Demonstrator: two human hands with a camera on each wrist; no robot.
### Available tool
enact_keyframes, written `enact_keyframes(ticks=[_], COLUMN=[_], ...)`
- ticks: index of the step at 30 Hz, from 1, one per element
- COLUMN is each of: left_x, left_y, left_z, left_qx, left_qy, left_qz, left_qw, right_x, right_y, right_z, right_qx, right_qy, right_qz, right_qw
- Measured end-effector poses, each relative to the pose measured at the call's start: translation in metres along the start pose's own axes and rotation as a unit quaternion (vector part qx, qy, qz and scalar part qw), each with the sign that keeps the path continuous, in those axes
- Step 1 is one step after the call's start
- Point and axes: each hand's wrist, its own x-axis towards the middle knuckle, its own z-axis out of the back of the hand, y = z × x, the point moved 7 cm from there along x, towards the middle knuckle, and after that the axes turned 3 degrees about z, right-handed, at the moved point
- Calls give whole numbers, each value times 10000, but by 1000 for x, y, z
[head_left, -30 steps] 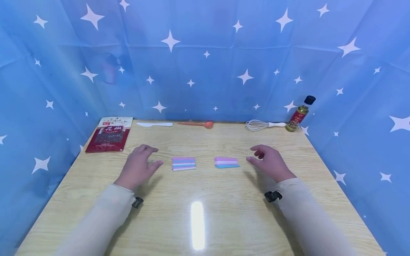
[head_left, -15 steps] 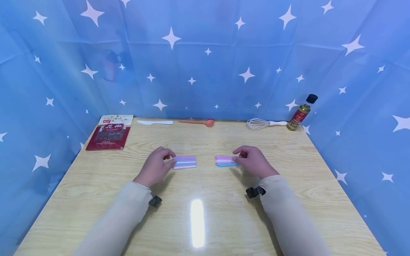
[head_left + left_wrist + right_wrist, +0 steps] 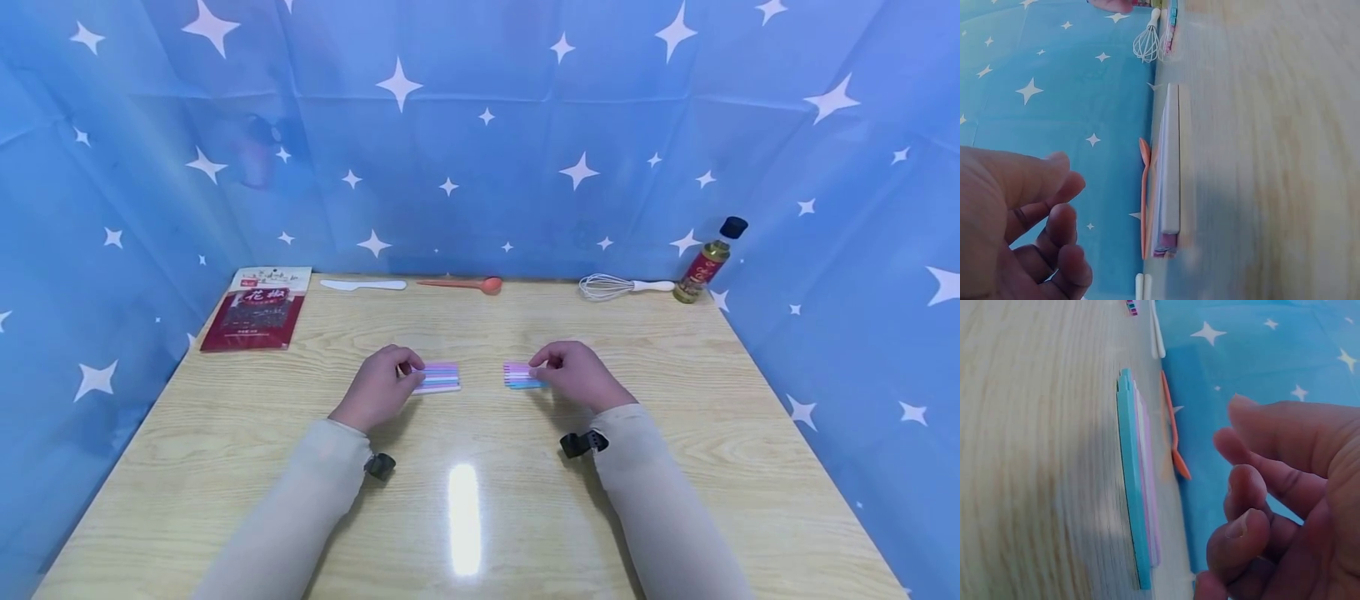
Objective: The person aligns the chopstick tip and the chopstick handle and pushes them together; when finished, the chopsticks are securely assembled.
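Observation:
Two flat groups of thin pastel sticks lie side by side on the wooden table, pink, purple, white and blue in colour. My left hand (image 3: 382, 385) hovers over the outer end of the left sticks (image 3: 442, 377); in the left wrist view its loosely bent fingers (image 3: 1060, 228) stand apart from them, holding nothing. Above the outer end of the right sticks (image 3: 521, 375) is my right hand (image 3: 576, 375). The right wrist view shows bent, empty fingers (image 3: 1244, 531) beside that group, whose nearest stick (image 3: 1132, 481) is teal. Both hands partly cover their groups in the head view.
Along the table's back edge lie a white knife (image 3: 363, 285), an orange spoon (image 3: 491, 286) and a whisk (image 3: 607, 287). An oil bottle (image 3: 703, 268) stands at the back right. A red spice packet (image 3: 255, 312) lies at the back left. Blue star-patterned cloth surrounds the table.
Both hands have come inward from the sides, the left moving right and the right moving left, until they are over the stick groups. The sticks show no clear movement.

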Motion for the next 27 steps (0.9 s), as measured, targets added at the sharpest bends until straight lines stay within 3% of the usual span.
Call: enact_keyframes(ticks=[11,20,27], left_x=[0,-1,0], left_y=[3,10,11], left_z=[-8,-13,-17], left_qx=[137,302,423], left_qy=[415,566,727], left_qz=[-41,232,258], left_qw=[9990,9977,9961], right_x=[4,2,2], right_y=[-7,-10,-14], right_z=[-10,-9,-12], right_qx=[-419,-611,-811], right_qy=[407,422,324], right_qz=[37,-26,-104], right_qw=[9983,9972,9961])
